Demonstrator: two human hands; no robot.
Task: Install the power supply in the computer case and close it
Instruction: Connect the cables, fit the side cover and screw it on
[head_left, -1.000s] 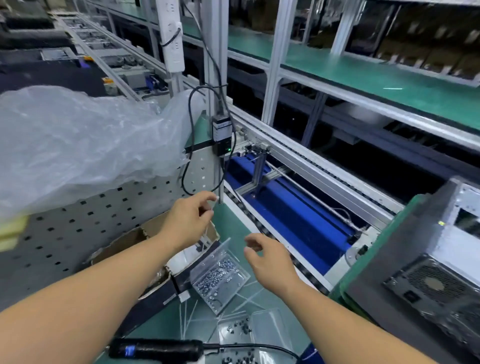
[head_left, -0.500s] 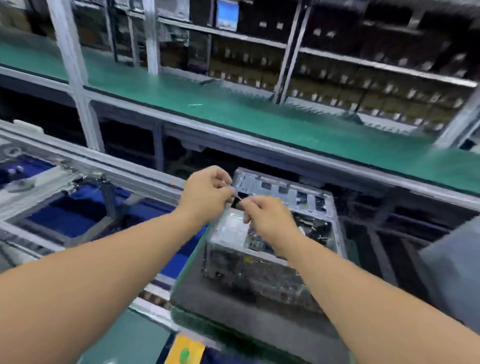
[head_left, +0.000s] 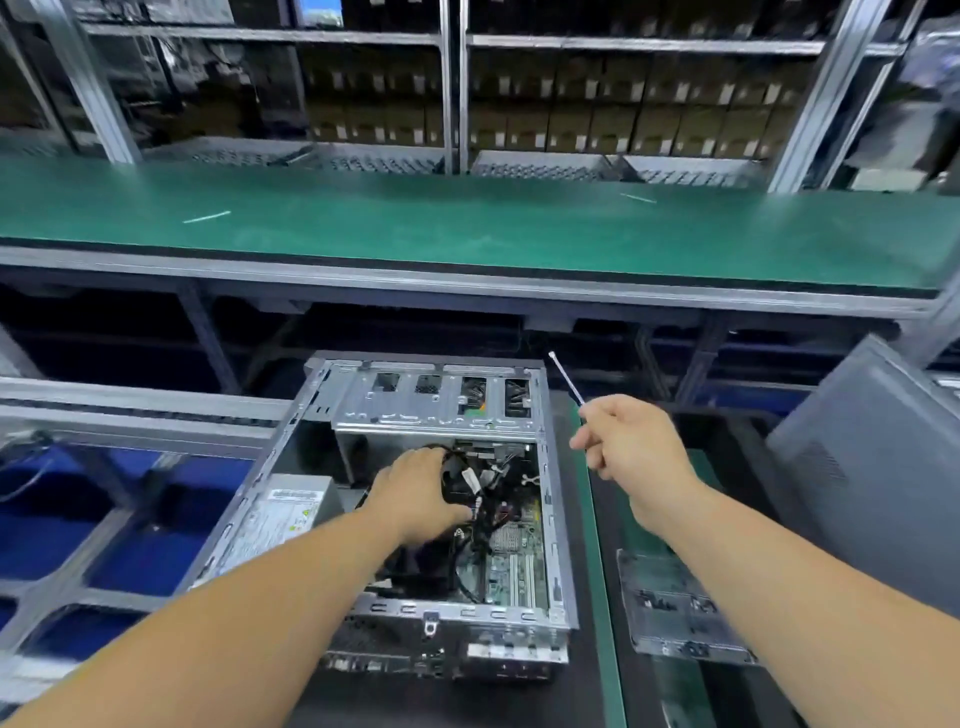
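Power supply (head_left: 283, 514): a grey metal box with a white label, sitting in the case's corner at about 9 o'clock from the cable bundle. Likely the heaviest and stiffest item here; its sheet-metal sides look smooth, so I would take it by the two long sides, not by its leads.

Computer case (head_left: 558, 519): lies open on its side on a dark mat, board and drive cage exposed. Rigid, though the thin steel rims look sharp; best gripped on the outer frame rails.

Left hand (head_left: 415, 493): reaches into the case, fingers curled over the black cable bundle (head_left: 465, 480) just beside the power supply. The cables are soft and springy and will likely push back when tucked; hold them by the sheath, not the plugs.

Motherboard (head_left: 511, 564): at 5 o'clock from the left hand, fragile, not a place to press.

Right hand (head_left: 631, 449): raised above the case's right edge at 3 o'clock, pinching a thin white cable tie (head_left: 566, 378) that points to 11 o'clock. Light, bendy and slippery.

Side panel (head_left: 862, 462): large grey sheet leaning at far right, well apart from the case. Broad and flexible; probably needs both hands on opposite edges.
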